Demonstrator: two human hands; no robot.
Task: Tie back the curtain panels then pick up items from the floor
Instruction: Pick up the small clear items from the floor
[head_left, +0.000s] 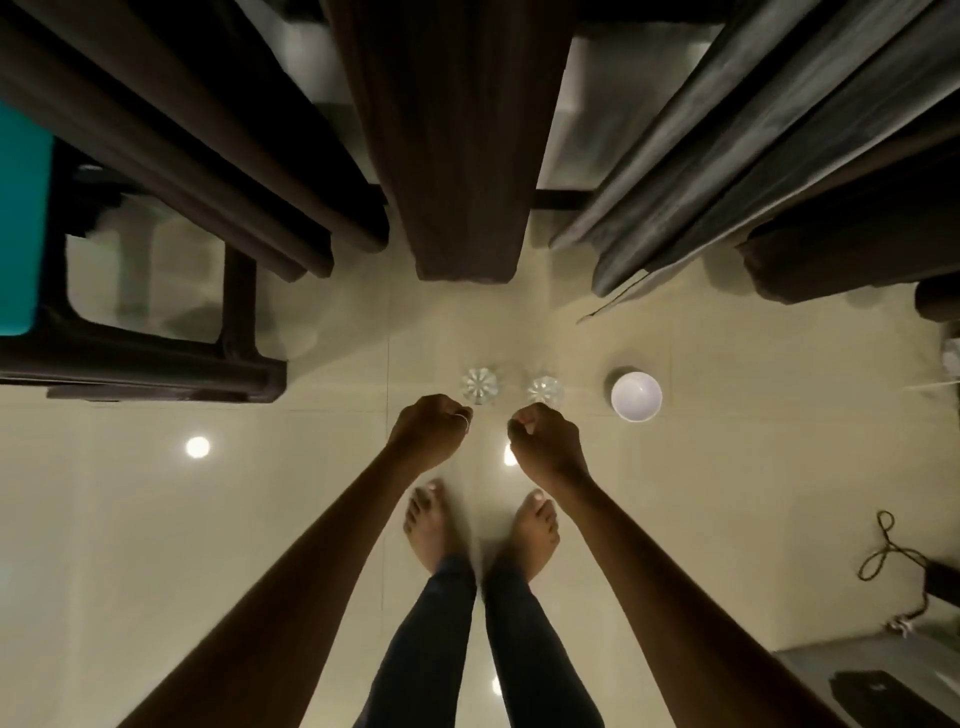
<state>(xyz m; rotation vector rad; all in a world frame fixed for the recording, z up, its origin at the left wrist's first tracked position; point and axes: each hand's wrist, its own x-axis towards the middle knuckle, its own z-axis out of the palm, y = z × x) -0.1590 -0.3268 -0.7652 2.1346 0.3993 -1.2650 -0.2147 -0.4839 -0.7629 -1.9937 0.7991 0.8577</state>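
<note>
My left hand (430, 430) and right hand (546, 448) hang loosely curled, empty as far as I can tell, fingers tucked under. Just beyond each hand a glass stands upright on the floor (156, 519): left glass (479, 385), right glass (545, 389). The white bowl (636, 396) sits further right, nearer my right hand. The curtains (457, 156) hang beyond; whether they are tied is cut off above.

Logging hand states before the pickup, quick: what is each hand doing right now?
Left hand: fingers curled shut, holding nothing visible, just short of a glass.
Right hand: fingers curled shut, holding nothing visible, just short of the other glass.
</note>
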